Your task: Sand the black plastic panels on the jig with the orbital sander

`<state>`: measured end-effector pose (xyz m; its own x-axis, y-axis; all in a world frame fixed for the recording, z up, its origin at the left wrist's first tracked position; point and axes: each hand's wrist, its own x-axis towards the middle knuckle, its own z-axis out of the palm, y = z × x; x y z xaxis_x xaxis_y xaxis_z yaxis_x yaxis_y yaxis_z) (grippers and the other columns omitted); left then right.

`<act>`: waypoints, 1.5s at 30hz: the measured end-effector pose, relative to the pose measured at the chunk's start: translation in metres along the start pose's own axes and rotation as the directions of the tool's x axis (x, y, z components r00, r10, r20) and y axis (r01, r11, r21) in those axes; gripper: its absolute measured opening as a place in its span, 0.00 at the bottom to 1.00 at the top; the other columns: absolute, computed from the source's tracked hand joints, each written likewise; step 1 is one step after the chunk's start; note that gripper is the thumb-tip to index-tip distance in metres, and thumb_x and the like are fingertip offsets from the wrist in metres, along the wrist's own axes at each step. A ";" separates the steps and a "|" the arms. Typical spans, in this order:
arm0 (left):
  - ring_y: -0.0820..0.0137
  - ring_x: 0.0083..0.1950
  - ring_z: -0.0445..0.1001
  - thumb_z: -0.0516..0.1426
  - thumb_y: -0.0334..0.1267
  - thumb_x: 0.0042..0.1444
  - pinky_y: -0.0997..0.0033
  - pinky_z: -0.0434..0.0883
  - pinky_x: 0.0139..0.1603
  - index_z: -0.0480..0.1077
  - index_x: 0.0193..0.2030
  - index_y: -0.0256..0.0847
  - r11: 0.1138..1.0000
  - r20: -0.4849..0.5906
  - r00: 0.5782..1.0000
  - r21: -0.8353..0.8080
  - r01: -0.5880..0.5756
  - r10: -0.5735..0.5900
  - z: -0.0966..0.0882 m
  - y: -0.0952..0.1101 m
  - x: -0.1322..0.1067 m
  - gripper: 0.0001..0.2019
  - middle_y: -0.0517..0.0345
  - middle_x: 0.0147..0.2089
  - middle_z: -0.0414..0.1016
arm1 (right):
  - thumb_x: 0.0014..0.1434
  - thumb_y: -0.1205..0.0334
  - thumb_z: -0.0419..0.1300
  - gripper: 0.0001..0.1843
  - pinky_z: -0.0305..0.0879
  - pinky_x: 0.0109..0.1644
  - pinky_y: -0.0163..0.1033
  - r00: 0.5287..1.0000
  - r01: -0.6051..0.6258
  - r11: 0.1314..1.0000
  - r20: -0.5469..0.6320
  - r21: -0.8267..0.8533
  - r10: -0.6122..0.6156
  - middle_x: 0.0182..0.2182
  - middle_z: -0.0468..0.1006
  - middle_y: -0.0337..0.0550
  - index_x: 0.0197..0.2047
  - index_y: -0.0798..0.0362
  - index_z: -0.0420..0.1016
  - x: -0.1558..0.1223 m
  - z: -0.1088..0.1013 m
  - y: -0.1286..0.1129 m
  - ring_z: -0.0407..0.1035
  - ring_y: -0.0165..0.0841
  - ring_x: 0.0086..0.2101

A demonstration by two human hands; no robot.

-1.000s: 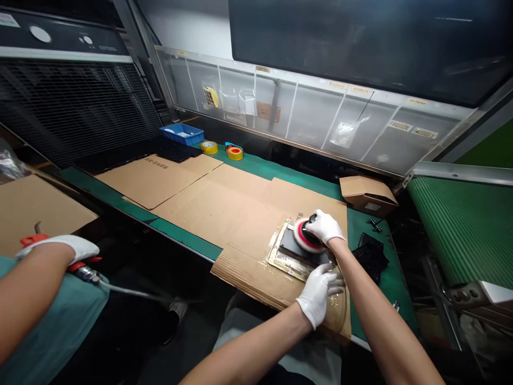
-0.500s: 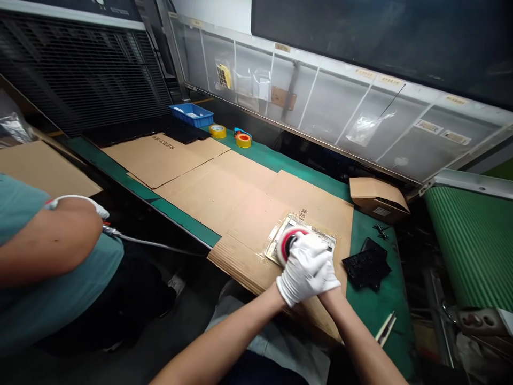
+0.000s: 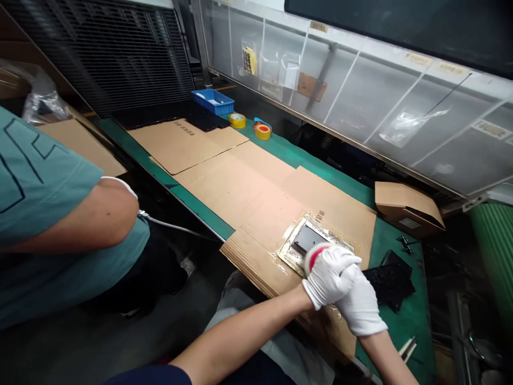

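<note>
Two white-gloved hands (image 3: 340, 286), grip clenched, cover a round red-rimmed buffer (image 3: 315, 256) on plastic film (image 3: 289, 252).

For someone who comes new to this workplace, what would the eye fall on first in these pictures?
First come the white-gloved left hand and right hand, clasped over a red-rimmed round pad at the edge of a film-covered dark panel. That panel lies on flattened cardboard sheets along a green-topped bench. To the left is a co-worker in a teal shirt, and far along the bench a blue plastic tray stands out.
</note>
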<state>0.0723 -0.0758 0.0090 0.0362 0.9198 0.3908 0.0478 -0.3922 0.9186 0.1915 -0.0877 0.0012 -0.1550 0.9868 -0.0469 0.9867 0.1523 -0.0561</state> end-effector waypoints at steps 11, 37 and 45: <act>0.54 0.58 0.76 0.54 0.37 0.64 0.51 0.65 0.69 0.83 0.50 0.42 0.999 -0.168 0.984 -0.004 0.053 -0.053 -0.029 -0.003 0.002 0.17 0.43 0.52 0.83 | 0.69 0.72 0.52 0.21 0.74 0.50 0.40 0.987 0.107 0.993 0.130 -0.057 -0.099 0.53 0.79 0.64 0.62 0.65 0.75 0.025 -0.026 -0.049 0.79 0.41 0.46; 0.54 0.52 0.79 0.53 0.38 0.66 0.50 0.70 0.64 0.84 0.48 0.40 1.000 0.057 0.998 0.012 0.026 -0.027 0.022 0.001 0.004 0.17 0.43 0.48 0.84 | 0.65 0.68 0.51 0.20 0.74 0.37 0.43 0.986 -0.148 0.989 0.071 -0.025 0.149 0.40 0.82 0.59 0.55 0.59 0.76 -0.012 -0.010 0.017 0.78 0.43 0.33; 0.58 0.54 0.79 0.52 0.39 0.68 0.53 0.73 0.62 0.81 0.48 0.42 0.983 -0.349 0.936 0.180 0.026 0.039 -0.081 -0.017 0.002 0.15 0.47 0.50 0.83 | 0.71 0.68 0.48 0.23 0.75 0.48 0.41 0.955 0.249 0.968 0.176 -0.037 -0.239 0.54 0.79 0.62 0.63 0.62 0.74 0.052 -0.036 -0.111 0.77 0.43 0.48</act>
<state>-0.0098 -0.0664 -0.0012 -0.3122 0.8512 0.4219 0.2276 -0.3641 0.9031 0.0758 -0.0517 0.0406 -0.3927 0.8960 -0.2072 0.9180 0.3956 -0.0290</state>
